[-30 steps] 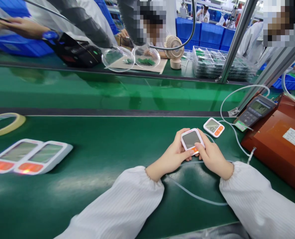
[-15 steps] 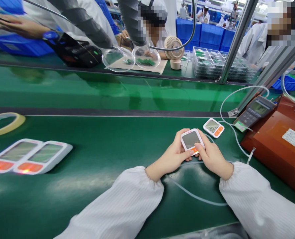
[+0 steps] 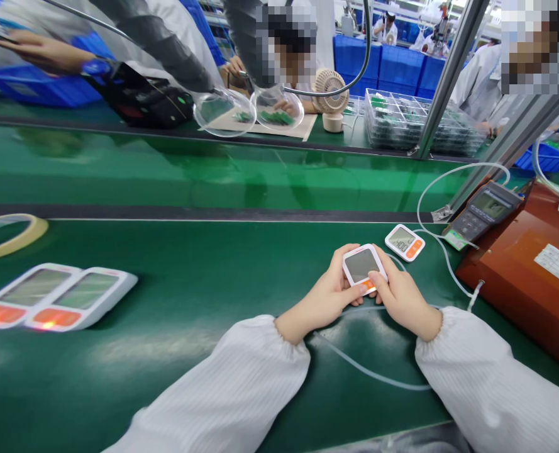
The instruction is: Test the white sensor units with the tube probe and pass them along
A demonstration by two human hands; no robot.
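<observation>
Between both hands is a small white blood pressure monitor with a blank grey screen and orange buttons. My left hand closes on its left side, the thumb at the lower edge. On its right side my right hand is closed, its thumb over the lower front by the orange buttons. A similar white monitor with lit digits lies just beyond my right hand. A pale tube loops over the green bench under my wrists.
Two white monitors with glowing orange buttons stand at left, near a yellow tape roll. A red-brown box with a handheld pressure meter stands at right. Beyond the green divider, people work beside clear trays and a fan.
My hands and the monitor in them stay in place. Across the divider, a co-worker's hand at the upper left has shifted slightly.
</observation>
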